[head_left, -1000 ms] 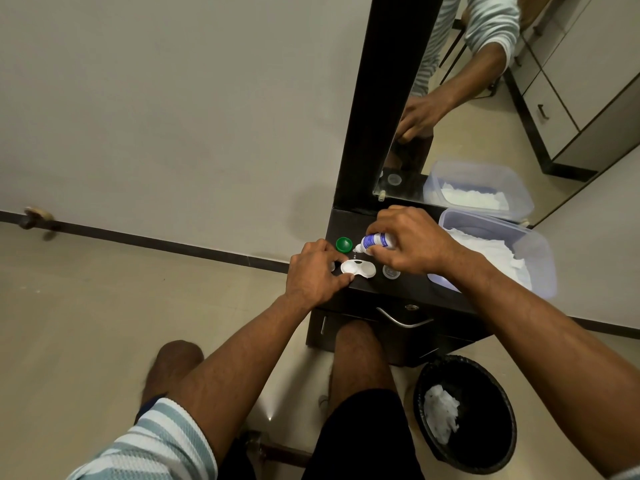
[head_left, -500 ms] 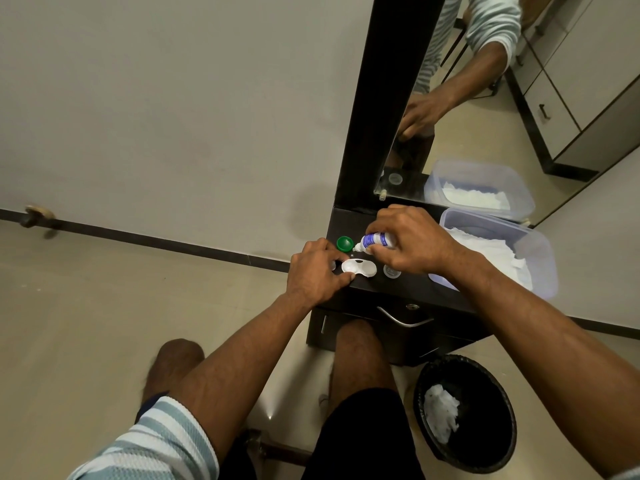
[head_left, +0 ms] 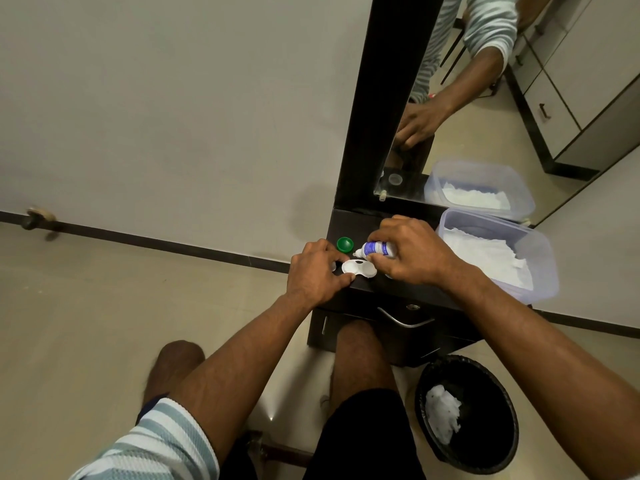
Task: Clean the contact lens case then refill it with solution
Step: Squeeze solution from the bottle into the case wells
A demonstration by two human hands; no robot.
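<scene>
Ideally, the right hand, gripping the solution bottle, squeezed gently with its nozzle over one well while the left hand pinned the lens case on the surface.

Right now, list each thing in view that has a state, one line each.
contact lens case: uncapped, wells open, flat on the dresser top.
solution bottle: tipped sideways, nozzle over the case.
green cap: off, lying beside the case.
left hand: pinches the case's left end.
right hand: grips the bottle.
plastic tub: lidless, tissues inside.
bin: holds a crumpled tissue.
drawer: closed.
</scene>
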